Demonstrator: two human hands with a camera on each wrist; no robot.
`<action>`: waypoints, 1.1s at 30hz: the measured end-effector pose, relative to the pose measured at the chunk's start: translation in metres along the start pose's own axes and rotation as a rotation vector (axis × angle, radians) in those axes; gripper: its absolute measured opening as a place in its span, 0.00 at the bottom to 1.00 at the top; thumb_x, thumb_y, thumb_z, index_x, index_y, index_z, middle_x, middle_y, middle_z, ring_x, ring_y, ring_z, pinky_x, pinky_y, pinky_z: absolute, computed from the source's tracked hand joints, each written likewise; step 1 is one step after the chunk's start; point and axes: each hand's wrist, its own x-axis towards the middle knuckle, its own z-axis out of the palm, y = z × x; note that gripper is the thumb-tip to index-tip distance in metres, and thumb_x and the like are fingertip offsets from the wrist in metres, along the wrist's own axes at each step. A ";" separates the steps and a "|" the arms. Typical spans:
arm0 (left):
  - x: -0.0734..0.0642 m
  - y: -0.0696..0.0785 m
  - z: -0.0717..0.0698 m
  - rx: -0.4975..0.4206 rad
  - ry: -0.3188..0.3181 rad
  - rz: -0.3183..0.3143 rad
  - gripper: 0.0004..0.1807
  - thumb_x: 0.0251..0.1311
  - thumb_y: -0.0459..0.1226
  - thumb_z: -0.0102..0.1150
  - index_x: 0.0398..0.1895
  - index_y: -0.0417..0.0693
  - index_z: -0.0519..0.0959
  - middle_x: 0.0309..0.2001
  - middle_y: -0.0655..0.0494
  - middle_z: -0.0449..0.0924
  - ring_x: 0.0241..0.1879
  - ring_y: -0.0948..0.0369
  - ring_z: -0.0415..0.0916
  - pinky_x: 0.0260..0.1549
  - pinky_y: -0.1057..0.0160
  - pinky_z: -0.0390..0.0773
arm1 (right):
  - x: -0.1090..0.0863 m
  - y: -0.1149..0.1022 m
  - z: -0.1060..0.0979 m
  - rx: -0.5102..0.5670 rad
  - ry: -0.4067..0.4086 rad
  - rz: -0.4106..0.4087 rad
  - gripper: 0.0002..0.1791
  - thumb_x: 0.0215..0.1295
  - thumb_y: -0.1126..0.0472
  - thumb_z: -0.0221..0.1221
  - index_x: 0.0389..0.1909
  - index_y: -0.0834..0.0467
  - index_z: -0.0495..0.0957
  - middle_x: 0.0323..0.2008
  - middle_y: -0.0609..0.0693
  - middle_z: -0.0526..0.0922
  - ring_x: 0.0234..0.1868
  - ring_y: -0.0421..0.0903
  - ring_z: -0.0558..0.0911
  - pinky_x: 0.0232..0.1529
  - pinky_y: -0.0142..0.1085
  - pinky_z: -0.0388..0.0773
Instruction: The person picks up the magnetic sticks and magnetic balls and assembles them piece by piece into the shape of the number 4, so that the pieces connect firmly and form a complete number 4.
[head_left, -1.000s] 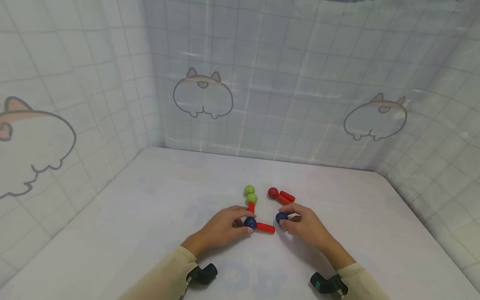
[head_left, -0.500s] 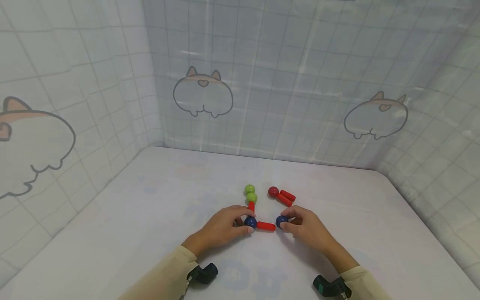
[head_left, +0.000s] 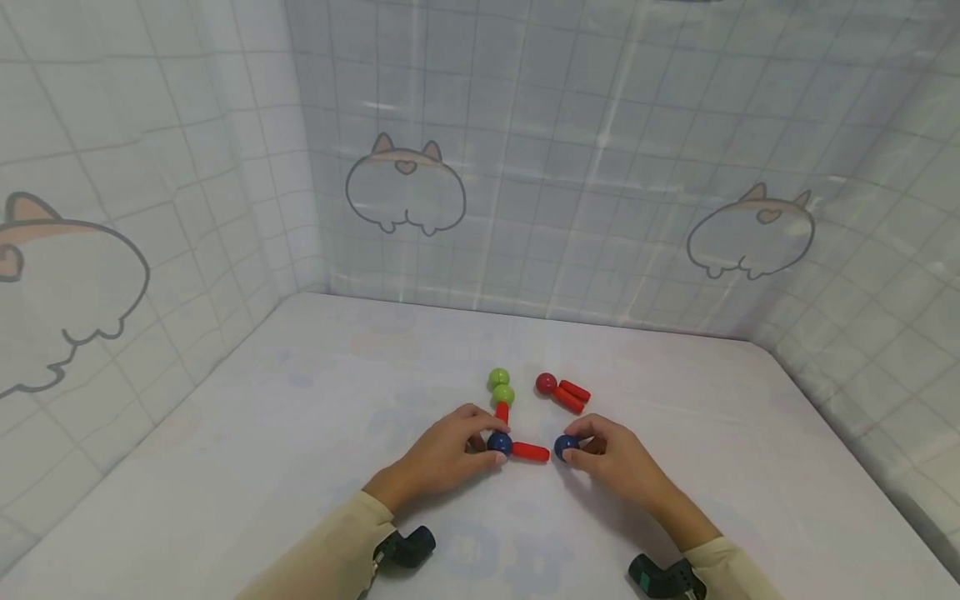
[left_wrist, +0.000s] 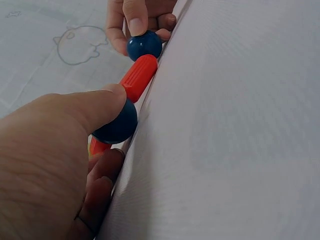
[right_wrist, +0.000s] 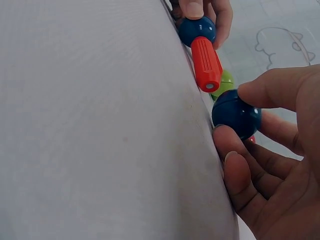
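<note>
My left hand [head_left: 442, 454] pinches a blue ball [head_left: 499, 444] between thumb and fingers, low on the table. From that ball a red rod [head_left: 531, 452] points right, and a second red rod [head_left: 502, 412] runs away from me to a green ball [head_left: 503, 394], with another green ball [head_left: 498, 378] behind it. Another blue ball [right_wrist: 236, 114] is pinched by my right hand [head_left: 618, 458], just off the free end of the first rod. A small gap shows there in the head view; a pale metal-looking disc sits in the rod's end in the right wrist view.
Beyond my right hand lie a red ball [head_left: 546, 383] and two red rods, the nearer one [head_left: 567, 400] beside the farther one [head_left: 575, 390]. White table surface [head_left: 360, 367] surrounds everything, bounded by a printed curtain [head_left: 525, 208] at the back and sides.
My right hand has brought its blue ball slightly toward me, level with the rod's end, then a little to the right. The left hand stays nearly in place.
</note>
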 end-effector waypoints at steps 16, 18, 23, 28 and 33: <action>0.002 0.004 0.000 0.052 -0.012 -0.015 0.23 0.62 0.46 0.67 0.61 0.61 0.80 0.40 0.67 0.73 0.40 0.66 0.72 0.41 0.65 0.77 | -0.001 0.000 0.000 -0.038 -0.033 0.010 0.15 0.63 0.57 0.68 0.51 0.49 0.84 0.45 0.44 0.81 0.38 0.45 0.77 0.37 0.37 0.79; 0.002 0.004 0.000 0.060 -0.018 -0.020 0.23 0.63 0.46 0.67 0.62 0.63 0.80 0.39 0.67 0.73 0.39 0.65 0.72 0.39 0.65 0.76 | -0.001 0.000 0.000 -0.043 -0.033 0.017 0.15 0.63 0.57 0.67 0.51 0.48 0.84 0.44 0.44 0.81 0.38 0.46 0.77 0.37 0.37 0.78; 0.003 0.003 0.000 0.065 -0.018 -0.009 0.21 0.64 0.45 0.66 0.61 0.64 0.81 0.38 0.67 0.72 0.38 0.65 0.71 0.37 0.65 0.76 | 0.000 -0.001 0.000 -0.038 -0.033 0.026 0.15 0.63 0.57 0.67 0.51 0.49 0.83 0.43 0.44 0.81 0.39 0.46 0.77 0.38 0.37 0.78; 0.004 0.003 0.000 0.061 -0.013 -0.005 0.21 0.63 0.46 0.66 0.60 0.62 0.81 0.41 0.69 0.74 0.40 0.67 0.72 0.41 0.65 0.77 | -0.001 -0.004 -0.001 -0.031 -0.035 0.028 0.15 0.63 0.58 0.67 0.51 0.50 0.83 0.42 0.44 0.81 0.38 0.46 0.77 0.38 0.37 0.78; 0.003 0.002 0.002 0.060 -0.011 -0.020 0.21 0.63 0.47 0.67 0.60 0.63 0.81 0.42 0.69 0.74 0.40 0.67 0.72 0.42 0.65 0.78 | -0.002 -0.003 0.001 -0.034 -0.032 0.035 0.14 0.63 0.57 0.68 0.50 0.50 0.84 0.42 0.44 0.81 0.39 0.45 0.78 0.39 0.37 0.79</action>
